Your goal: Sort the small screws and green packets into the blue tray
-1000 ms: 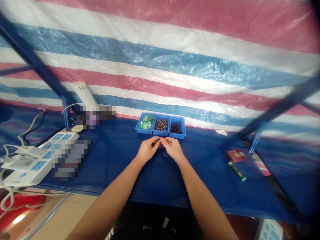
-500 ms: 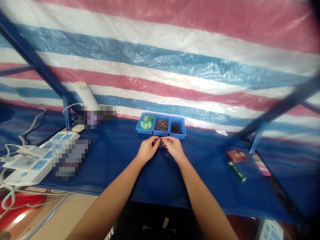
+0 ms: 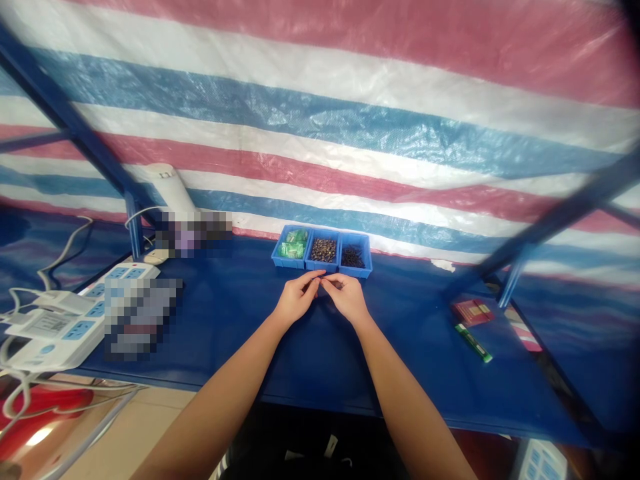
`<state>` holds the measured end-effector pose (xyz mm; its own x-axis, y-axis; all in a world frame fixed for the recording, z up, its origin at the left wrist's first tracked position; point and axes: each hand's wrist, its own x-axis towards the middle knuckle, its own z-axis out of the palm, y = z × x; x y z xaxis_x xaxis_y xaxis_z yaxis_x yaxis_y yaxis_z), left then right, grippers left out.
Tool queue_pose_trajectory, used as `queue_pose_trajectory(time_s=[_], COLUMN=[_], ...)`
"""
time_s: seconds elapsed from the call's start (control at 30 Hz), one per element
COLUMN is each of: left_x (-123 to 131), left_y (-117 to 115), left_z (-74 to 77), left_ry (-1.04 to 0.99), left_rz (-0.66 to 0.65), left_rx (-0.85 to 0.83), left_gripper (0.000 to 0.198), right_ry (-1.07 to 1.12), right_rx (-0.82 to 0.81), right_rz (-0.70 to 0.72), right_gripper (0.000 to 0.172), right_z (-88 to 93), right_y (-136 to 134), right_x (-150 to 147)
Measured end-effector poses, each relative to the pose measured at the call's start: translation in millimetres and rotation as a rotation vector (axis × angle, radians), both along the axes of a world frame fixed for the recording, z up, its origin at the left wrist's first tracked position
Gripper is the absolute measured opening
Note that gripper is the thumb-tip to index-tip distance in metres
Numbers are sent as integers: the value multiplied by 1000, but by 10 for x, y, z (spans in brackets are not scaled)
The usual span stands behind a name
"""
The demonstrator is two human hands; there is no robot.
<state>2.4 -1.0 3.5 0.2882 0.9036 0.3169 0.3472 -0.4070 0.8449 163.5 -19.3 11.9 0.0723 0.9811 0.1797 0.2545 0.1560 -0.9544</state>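
Observation:
My left hand (image 3: pixel 295 300) and my right hand (image 3: pixel 347 298) meet fingertip to fingertip over the blue table (image 3: pixel 300 360), just in front of three small blue bins (image 3: pixel 323 263). Both hands pinch something tiny between them that I cannot make out. The left bin holds green packets (image 3: pixel 293 244), the middle bin small dark round parts (image 3: pixel 323 250), the right bin dark thin parts (image 3: pixel 353 256).
White power strips (image 3: pixel 55 327) with cables lie at the table's left edge. A red box (image 3: pixel 471 311) and a green stick (image 3: pixel 473 343) lie at the right. Blue frame posts (image 3: pixel 133 227) stand at both sides. A striped tarp (image 3: pixel 350 120) hangs behind.
The fingertips have shifted slightly as they work the small thing between them; the hands stay in the same spot.

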Motion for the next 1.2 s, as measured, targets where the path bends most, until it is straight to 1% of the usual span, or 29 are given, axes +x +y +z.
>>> queue_pose_trajectory(time_s=[0.17,0.37,0.53,0.6,0.67,0.8,0.87,0.93,0.97,1.03,1.1,1.2], left_x=[-3,5,11,9,8,5,2,-1,-2,-5,-8,-11], left_y=[-3,0,2,4,7,16,21,26,27,28,27,24], left_z=[11,21,14,10,5,-16,-30,-39,-42,-42,-38,-33], left_ry=[21,65,63,60,62,85,97,108,113,121,127,133], left_rz=[29,64,75,73,71,75,76,75,75,75,73,67], left_rx=[6,25,19,11,0,-13,-15,-10,-6,2,10,10], left_gripper=[38,33,31,31,31,30,30,30,30,31,32,31], right_ry=[39,122,163,196,226,289,335,360,348,242,31,-339], right_rx=[13,30,25,11,0,-8,19,40,42,36,30,13], right_rz=[-23,-74,-77,-119,-191,-310,-337,-335,-326,-283,-198,-59], right_gripper=[20,24,26,28,29,31,38,45,44,36,27,19], right_z=[-14,-8,-40,-59,-66,-22,19,51,59,57,43,37], right_y=[15,33,60,72,82,87,82,75,70,58,42,7], right_x=[-8,0,7,25,54,104,112,113,114,121,136,169])
